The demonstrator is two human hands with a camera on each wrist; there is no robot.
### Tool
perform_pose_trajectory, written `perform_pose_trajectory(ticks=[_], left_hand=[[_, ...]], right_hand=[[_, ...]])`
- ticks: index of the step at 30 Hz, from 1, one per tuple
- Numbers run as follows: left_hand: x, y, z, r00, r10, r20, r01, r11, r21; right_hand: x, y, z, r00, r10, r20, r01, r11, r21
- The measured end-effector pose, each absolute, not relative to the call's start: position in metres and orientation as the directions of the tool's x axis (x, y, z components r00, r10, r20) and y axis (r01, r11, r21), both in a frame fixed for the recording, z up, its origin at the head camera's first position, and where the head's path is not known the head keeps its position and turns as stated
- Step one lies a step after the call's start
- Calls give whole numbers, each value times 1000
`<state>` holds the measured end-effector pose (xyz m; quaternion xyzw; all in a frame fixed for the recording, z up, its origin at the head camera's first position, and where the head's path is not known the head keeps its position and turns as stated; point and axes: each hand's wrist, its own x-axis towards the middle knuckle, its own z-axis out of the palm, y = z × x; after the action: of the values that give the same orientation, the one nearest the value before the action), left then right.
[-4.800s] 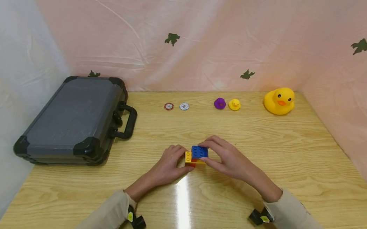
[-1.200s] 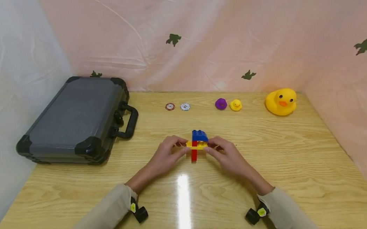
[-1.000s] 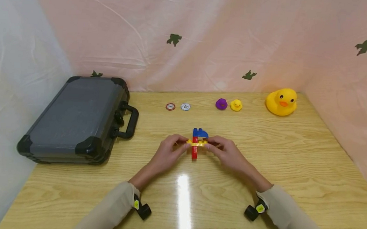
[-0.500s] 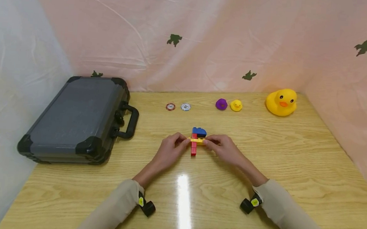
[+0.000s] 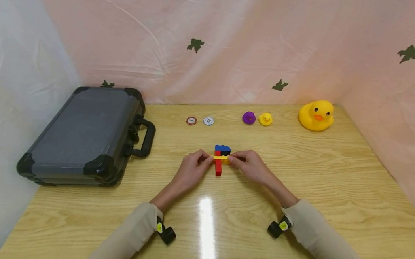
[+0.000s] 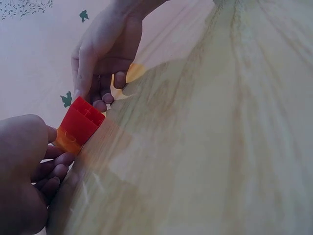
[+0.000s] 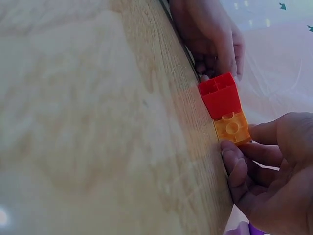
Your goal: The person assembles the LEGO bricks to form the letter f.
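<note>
A small model of toy building bricks is held in the middle of the table in the head view. It has a blue rounded brick [image 5: 222, 148] at the far end, a yellow plate [image 5: 221, 158] across the middle and red bricks [image 5: 218, 168] nearest me. My left hand [image 5: 193, 169] pinches the plate's left end between thumb and fingers. Its right end is pinched by my right hand [image 5: 252, 167]. The wrist views show the hollow underside of the red brick [image 7: 220, 95] and of the yellow plate [image 7: 233, 128]. The blue brick is hidden there.
A grey case [image 5: 86, 134] with a black handle lies at the left. Along the back are a red poker chip [image 5: 191, 121], a white poker chip [image 5: 209, 121], a purple duck [image 5: 249, 117], a small yellow duck [image 5: 265, 119] and a large yellow duck [image 5: 316, 115].
At first the right hand held the blue brick, studs up. Both hands then pinched the yellow plate's ends, and the model tipped back, turning its blue top away. Lately it shifted slightly left.
</note>
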<state>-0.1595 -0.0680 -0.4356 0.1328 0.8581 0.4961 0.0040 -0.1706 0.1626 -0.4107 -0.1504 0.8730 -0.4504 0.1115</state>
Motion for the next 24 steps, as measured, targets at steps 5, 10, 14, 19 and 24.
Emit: perform_pose_trajectory(ticks=[5,10,14,19,24], left_hand=[[-160,-68,-435,-965,236,115,219,480,849],[-160,-68,-435,-964,245,101,212,485,848],[-161,-68,-437,-964,246,104,216,486,847],[-161,-70,-436,-965,248,89,204,489,848],[-158,-74,-429,-966,255,37,166,505,847]], right_hand=[[-171,162,-411,-932,-355,-67,-153,555,-817],[-169,162,-411,-936,-342,-82,-133,560,-818],[-167,162,-410,-937,-337,-95,-121,564,-817],[-166,164,-410,-936,-339,-96,-118,557,-822],[-166,168,-412,-937,-336,-97,-109,546,-831]])
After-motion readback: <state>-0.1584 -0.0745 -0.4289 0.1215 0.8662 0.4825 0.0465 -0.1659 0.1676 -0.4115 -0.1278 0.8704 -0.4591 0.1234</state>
